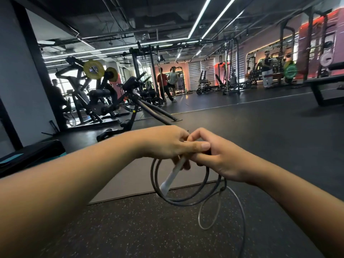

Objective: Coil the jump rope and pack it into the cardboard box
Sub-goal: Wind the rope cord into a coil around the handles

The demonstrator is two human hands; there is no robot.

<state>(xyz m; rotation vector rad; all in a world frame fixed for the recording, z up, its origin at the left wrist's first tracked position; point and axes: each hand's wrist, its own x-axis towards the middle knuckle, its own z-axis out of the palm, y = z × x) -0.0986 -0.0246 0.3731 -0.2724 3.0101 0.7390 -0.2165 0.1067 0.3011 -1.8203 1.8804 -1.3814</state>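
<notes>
White handle (pixel 172 178), 2 hands (pixel 188 148), rope coils (pixel 186 201).

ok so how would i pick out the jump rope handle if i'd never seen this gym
Start at the two hands meeting over the dark gym floor, with black rope looped below them. The handle is the short white stick slanting down-left from under the fingers. It is the only pale, rigid piece among thin dark coils.

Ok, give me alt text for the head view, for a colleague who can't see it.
Two bare hands, left hand and right hand, meet mid-air gripping a partly coiled dark jump rope with a white handle hanging down; a thinner loose loop trails toward the speckled gym floor. No cardboard box is in view.
</notes>
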